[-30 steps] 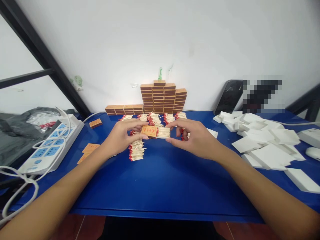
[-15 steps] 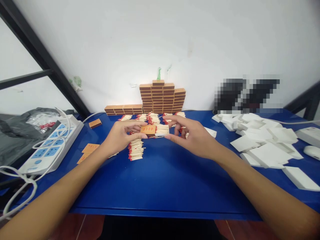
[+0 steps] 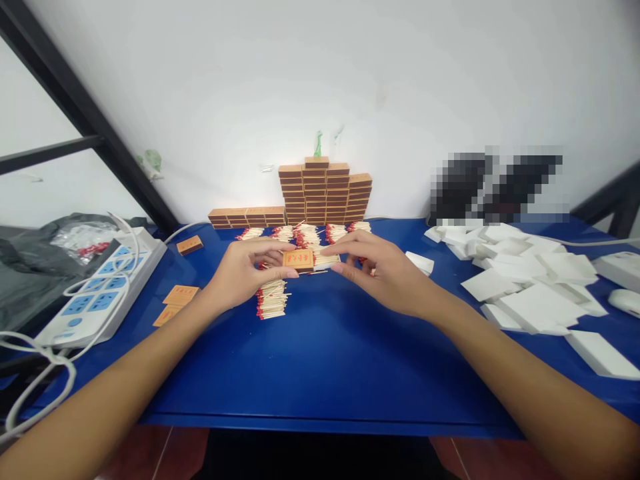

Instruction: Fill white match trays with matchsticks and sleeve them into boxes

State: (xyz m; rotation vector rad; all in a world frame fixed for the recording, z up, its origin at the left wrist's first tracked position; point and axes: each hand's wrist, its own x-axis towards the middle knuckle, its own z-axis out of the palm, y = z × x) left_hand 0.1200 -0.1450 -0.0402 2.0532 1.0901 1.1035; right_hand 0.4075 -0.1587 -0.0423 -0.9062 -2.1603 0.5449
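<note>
Over the middle of the blue table I hold a half-open matchbox [image 3: 299, 260]. My left hand [image 3: 245, 267] pinches its orange sleeve between thumb and fingers. Out of the sleeve's right side sticks the white inner tray [image 3: 325, 265], filled with matches. My right hand [image 3: 377, 270] is closed on the tray's outer end, the thumb at the near corner and the index fingertip over the matches. A pile of red-tipped matches [image 3: 273, 299] lies just below my left hand. More match piles [image 3: 307, 235] lie in a row behind both hands.
Stacked matchboxes [image 3: 315, 197] stand against the wall, with a lower row [image 3: 247, 217] to their left. Flat orange sleeves [image 3: 180, 295] and one matchbox [image 3: 189, 245] lie left, near a power strip [image 3: 107, 293]. White empty trays [image 3: 535, 280] are heaped at the right.
My right index finger has moved left and down onto the matches in the tray. The matchbox stays in nearly the same place in my left hand.
</note>
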